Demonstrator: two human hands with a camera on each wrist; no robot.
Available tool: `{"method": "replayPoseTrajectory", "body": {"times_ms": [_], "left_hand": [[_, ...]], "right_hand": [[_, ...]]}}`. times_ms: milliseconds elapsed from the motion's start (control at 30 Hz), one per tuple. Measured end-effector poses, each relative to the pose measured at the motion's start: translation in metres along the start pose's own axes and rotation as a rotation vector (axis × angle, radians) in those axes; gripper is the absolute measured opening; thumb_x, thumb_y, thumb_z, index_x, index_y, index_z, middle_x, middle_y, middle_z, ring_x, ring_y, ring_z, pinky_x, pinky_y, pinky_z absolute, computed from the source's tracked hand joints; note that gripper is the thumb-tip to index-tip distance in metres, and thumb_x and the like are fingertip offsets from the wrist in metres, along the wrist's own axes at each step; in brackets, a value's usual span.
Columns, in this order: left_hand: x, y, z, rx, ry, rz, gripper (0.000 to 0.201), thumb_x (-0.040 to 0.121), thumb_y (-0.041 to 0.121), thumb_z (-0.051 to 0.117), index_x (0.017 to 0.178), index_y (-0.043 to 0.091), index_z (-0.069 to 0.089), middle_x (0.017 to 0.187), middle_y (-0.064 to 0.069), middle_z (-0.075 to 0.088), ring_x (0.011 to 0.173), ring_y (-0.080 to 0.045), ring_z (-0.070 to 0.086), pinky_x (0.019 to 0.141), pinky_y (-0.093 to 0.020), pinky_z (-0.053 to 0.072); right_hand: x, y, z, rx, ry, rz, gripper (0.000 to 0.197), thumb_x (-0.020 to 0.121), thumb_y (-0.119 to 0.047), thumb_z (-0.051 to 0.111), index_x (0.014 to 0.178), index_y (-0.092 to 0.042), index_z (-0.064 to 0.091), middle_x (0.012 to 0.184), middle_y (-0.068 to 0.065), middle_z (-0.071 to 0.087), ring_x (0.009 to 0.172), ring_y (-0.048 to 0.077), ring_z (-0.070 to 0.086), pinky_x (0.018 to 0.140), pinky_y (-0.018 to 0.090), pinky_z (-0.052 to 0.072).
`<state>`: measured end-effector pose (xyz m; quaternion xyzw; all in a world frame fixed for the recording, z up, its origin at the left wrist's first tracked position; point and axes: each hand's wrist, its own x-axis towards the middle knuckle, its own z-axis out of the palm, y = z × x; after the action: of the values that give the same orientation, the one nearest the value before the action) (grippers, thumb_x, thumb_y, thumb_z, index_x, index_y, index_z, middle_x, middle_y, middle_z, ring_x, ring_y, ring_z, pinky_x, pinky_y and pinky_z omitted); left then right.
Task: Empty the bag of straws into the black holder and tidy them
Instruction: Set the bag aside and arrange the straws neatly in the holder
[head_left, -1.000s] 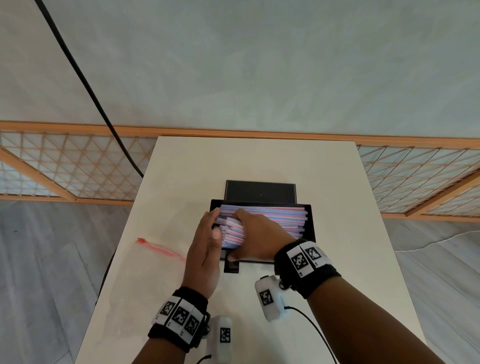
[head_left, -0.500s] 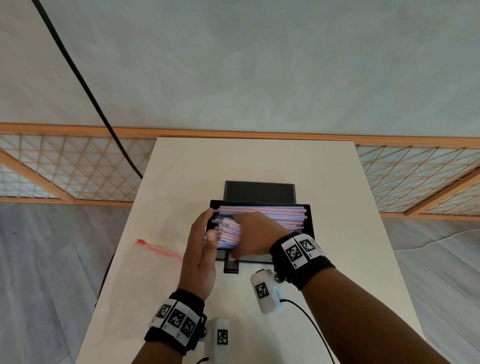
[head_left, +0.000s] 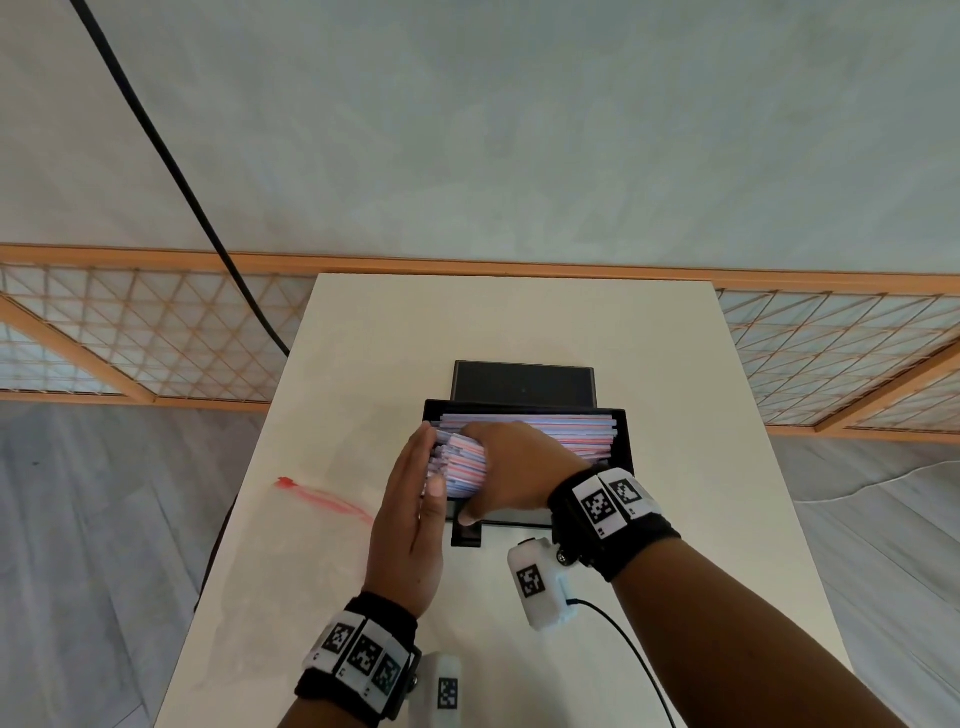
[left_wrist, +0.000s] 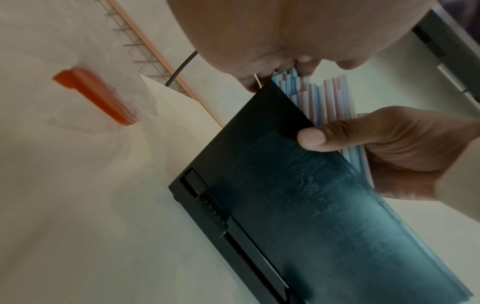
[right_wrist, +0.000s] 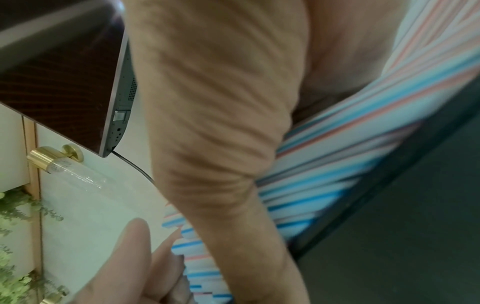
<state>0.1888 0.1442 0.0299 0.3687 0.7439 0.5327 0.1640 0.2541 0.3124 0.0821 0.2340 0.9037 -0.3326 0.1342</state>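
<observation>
A black holder (head_left: 621, 441) sits mid-table, filled with pink, blue and white striped straws (head_left: 550, 431). My right hand (head_left: 506, 467) grips a bundle of these straws (head_left: 465, 465) at the holder's left end, thumb at the front wall (left_wrist: 311, 142). My left hand (head_left: 413, 499) stands flat, fingers straight, its palm pressed against the straw ends (left_wrist: 293, 76). In the right wrist view the straws (right_wrist: 350, 148) run under my right hand. The empty clear bag (head_left: 291, 566) with a red strip (head_left: 317, 496) lies on the table to the left.
The holder's black lid (head_left: 523, 382) stands behind it. A white table (head_left: 675, 364) carries everything; its edges fall to grey floor on both sides. A black cable (head_left: 171, 166) hangs at the back left. A wooden lattice rail (head_left: 130, 332) runs behind.
My left hand has straightened from a curled touch to a flat palm against the straw ends. My right hand has shifted slightly left with the bundle.
</observation>
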Motion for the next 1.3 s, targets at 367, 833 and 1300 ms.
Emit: {"method": "replayPoseTrajectory", "body": {"times_ms": [367, 833, 1300], "left_hand": [[0.002, 0.002, 0.001, 0.012, 0.000, -0.042, 0.063, 0.101, 0.050, 0.026, 0.152, 0.017, 0.040, 0.155, 0.006, 0.044, 0.144, -0.006, 0.040, 0.119, -0.031, 0.036], [0.009, 0.014, 0.005, -0.122, 0.014, -0.074, 0.061, 0.096, 0.050, 0.034, 0.144, 0.015, 0.049, 0.146, 0.000, 0.051, 0.134, -0.006, 0.050, 0.098, -0.010, 0.047], [0.001, 0.010, 0.008, 0.005, 0.044, -0.027, 0.056, 0.099, 0.048, 0.038, 0.149, 0.023, 0.042, 0.152, 0.008, 0.045, 0.141, -0.007, 0.044, 0.114, -0.028, 0.041]], "right_hand": [[0.003, -0.003, -0.012, 0.023, -0.053, -0.042, 0.061, 0.053, -0.047, 0.094, 0.101, -0.034, 0.058, 0.097, -0.011, 0.069, 0.091, 0.015, 0.065, 0.087, 0.040, 0.056], [0.005, -0.005, 0.010, 0.040, 0.065, -0.126, 0.094, 0.049, -0.054, 0.091, 0.132, -0.033, 0.052, 0.125, -0.008, 0.062, 0.112, 0.017, 0.061, 0.099, 0.043, 0.052], [-0.037, 0.000, 0.025, -0.060, 0.312, -0.049, 0.074, 0.069, -0.046, 0.086, 0.133, -0.024, 0.055, 0.125, -0.002, 0.053, 0.115, 0.020, 0.051, 0.099, 0.037, 0.043]]}}
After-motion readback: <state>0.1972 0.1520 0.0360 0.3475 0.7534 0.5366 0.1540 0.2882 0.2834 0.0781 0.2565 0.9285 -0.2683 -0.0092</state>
